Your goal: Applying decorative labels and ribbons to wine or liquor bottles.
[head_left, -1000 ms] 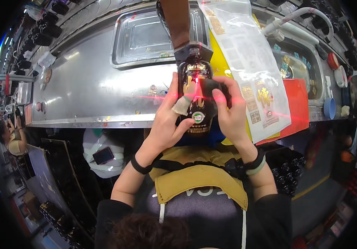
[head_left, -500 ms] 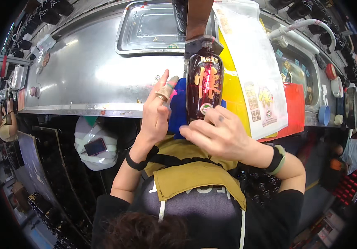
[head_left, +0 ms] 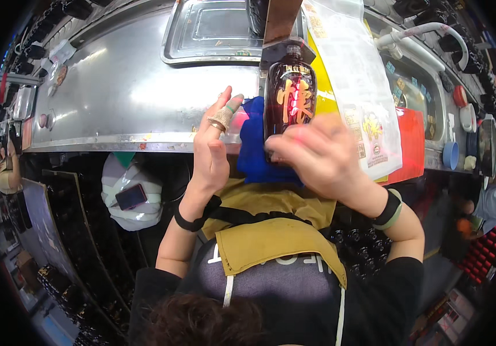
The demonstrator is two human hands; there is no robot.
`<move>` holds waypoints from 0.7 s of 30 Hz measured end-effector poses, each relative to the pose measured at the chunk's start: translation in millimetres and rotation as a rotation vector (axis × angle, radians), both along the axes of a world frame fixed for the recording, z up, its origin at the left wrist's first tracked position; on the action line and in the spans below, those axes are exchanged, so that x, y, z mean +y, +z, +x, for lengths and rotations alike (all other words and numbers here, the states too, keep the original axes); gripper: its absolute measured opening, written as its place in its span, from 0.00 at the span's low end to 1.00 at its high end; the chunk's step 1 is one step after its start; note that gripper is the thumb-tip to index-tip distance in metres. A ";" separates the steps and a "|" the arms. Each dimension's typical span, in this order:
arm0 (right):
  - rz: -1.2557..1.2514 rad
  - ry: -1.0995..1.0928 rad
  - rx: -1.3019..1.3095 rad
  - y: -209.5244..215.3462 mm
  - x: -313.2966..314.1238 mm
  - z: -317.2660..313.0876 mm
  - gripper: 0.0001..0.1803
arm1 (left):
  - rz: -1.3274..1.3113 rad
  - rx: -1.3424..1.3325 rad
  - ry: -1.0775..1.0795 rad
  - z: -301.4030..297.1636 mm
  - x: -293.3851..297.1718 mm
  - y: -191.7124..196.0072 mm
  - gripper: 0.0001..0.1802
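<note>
A dark bottle with large gold lettering lies on a blue cloth near the table's front edge, its neck pointing away from me. My right hand is over the bottle's lower end, fingers curled in and blurred by motion. Whether something small is in those fingers is hidden. To the left of the cloth, my left hand is open, its fingers stretched forward with nothing in them. One finger has a wrapping and a ring. A brown upright piece stands just beyond the bottle's neck.
A metal tray is on the steel table. Right of the bottle lie a white printed plastic sheet, a yellow sheet and a red one. Beyond are a sink with a white tap and a blue cup.
My right hand has moved up and right over the bottle's lower end, covering more of it. My left hand has shifted slightly left. The camera view has shifted a little.
</note>
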State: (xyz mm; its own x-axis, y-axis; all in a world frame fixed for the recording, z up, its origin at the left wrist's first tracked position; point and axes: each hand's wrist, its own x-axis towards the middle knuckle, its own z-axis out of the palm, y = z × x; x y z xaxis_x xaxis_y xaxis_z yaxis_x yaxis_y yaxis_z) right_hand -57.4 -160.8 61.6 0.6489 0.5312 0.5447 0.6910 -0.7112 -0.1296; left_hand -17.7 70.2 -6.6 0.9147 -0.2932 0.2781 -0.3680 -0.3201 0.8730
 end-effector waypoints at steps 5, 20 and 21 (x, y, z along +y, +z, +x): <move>-0.074 0.150 0.070 -10.7 18.9 -40.1 0.13 | -0.046 0.010 -0.049 2.4 -4.6 -2.2 0.61; 0.093 0.021 -0.067 -25.9 -5.6 -16.3 0.13 | -0.015 0.040 -0.028 -4.6 -9.8 5.3 0.63; 0.108 0.137 -0.032 -27.2 -2.8 -23.0 0.13 | -0.044 0.069 -0.035 -5.5 -11.7 5.9 0.63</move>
